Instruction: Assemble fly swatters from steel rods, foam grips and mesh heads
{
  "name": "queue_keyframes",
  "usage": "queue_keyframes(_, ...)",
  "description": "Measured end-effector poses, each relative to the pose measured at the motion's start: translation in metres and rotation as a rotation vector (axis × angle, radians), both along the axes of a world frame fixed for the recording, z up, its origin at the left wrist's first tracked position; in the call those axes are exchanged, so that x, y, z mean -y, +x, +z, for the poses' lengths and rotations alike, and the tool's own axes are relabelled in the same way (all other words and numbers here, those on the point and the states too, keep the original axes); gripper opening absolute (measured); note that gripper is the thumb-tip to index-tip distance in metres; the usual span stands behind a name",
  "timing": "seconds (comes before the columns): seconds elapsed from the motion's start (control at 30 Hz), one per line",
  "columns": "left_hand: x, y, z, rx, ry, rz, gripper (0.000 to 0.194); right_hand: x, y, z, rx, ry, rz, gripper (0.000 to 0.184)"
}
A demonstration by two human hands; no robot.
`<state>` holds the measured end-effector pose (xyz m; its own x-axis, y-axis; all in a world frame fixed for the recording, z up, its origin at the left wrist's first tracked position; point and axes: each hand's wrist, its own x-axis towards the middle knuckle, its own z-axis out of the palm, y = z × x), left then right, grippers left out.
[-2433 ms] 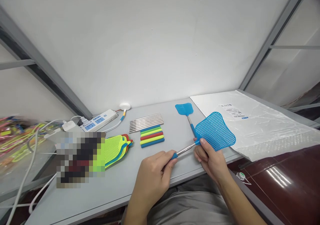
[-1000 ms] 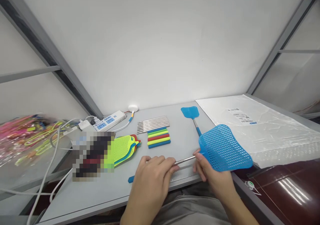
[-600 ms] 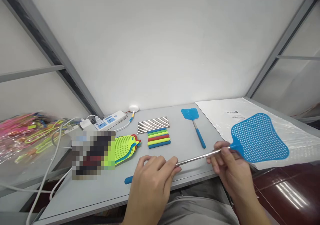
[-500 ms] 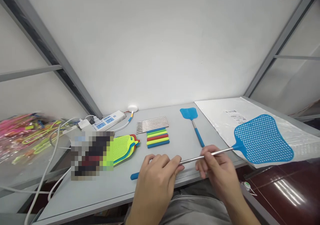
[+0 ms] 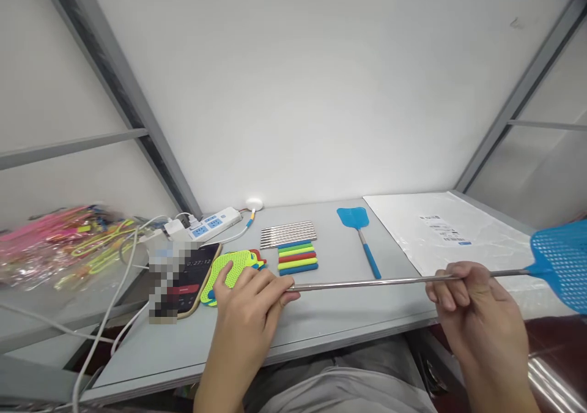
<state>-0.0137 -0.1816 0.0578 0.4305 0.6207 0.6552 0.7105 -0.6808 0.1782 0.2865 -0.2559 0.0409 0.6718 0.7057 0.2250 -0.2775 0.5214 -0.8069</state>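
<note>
Between my hands a blue fly swatter [image 5: 557,266] with a long metal telescopic rod is stretched out sideways above the table's front. My left hand [image 5: 252,306] is closed around its handle end, which the fingers hide. My right hand [image 5: 477,315] grips the rod close to the perforated head, which reaches the right edge of the view. Beyond them lies a second blue fly swatter [image 5: 360,235] with a short rod. Left of it are several coloured handle sleeves [image 5: 298,257] and a row of metal rods [image 5: 288,234]. Loose swatter heads [image 5: 233,263] lie stacked near my left hand.
A phone [image 5: 197,272], partly pixelated, lies at the left beside a power strip [image 5: 213,223] with plugs and white cables. Bagged colourful items [image 5: 82,235] are at far left. A white plastic mailer [image 5: 426,217] covers the right side of the table [image 5: 334,315].
My hands have moved apart, left hand leftward and right hand rightward, and the swatter's rod has become much longer. The head moved to the right edge. The view has shifted slightly.
</note>
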Motion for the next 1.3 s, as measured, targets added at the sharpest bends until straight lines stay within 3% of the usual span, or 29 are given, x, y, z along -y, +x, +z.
queue_keyframes(0.1, 0.004, 0.012, -0.002, 0.062, 0.078, 0.026, 0.010, -0.005, -0.009, -0.004, -0.047, -0.027, 0.015, 0.018)
queue_keyframes(0.23, 0.008, 0.031, -0.006, 0.076, 0.102, -0.004, 0.013, -0.008, -0.036, -0.015, -0.028, -0.127, 0.211, 0.023)
queue_keyframes(0.33, 0.010, 0.040, -0.008, 0.147, 0.129, -0.001, 0.017, -0.008, -0.052, -0.021, -0.014, -0.105, 0.334, 0.024)
queue_keyframes(0.43, 0.011, 0.050, -0.017, 0.361, 0.232, -0.009, 0.028, -0.007, -0.057, -0.022, -0.019, -0.071, 0.326, 0.022)
queue_keyframes(0.5, 0.015, 0.061, -0.029, 0.600, 0.281, -0.110, 0.035, -0.007, -0.056, -0.020, -0.053, -0.045, 0.268, 0.022)
queue_keyframes(0.57, 0.020, 0.075, -0.042, 0.819, 0.181, -0.285, 0.028, -0.007, -0.056, -0.019, -0.089, -0.027, 0.227, 0.022)
queue_keyframes(0.63, 0.026, 0.089, -0.052, 0.899, -0.127, -0.426, 0.014, -0.007, -0.058, -0.018, -0.113, -0.026, 0.218, 0.023)
queue_keyframes(0.73, 0.029, 0.106, -0.058, 1.048, -0.538, -0.442, 0.035, -0.007, -0.064, -0.020, -0.131, -0.039, 0.243, 0.023)
queue_keyframes(0.8, 0.028, 0.110, -0.057, 1.222, -0.658, -0.392, 0.043, -0.007, -0.067, -0.022, -0.142, -0.049, 0.265, 0.023)
queue_keyframes(0.93, 0.021, 0.107, -0.052, 1.385, -0.706, -0.340, 0.039, -0.007, -0.070, -0.028, -0.135, -0.101, 0.305, 0.025)
queue_keyframes(1.1, 0.017, 0.101, -0.046, 1.595, -0.648, -0.339, 0.034, -0.006, -0.066, -0.033, -0.058, -0.156, 0.270, 0.050)
queue_keyframes(1.3, 0.005, 0.078, -0.036, 1.736, -0.485, -0.278, 0.028, -0.008, -0.045, -0.025, -0.046, -0.185, 0.107, 0.041)
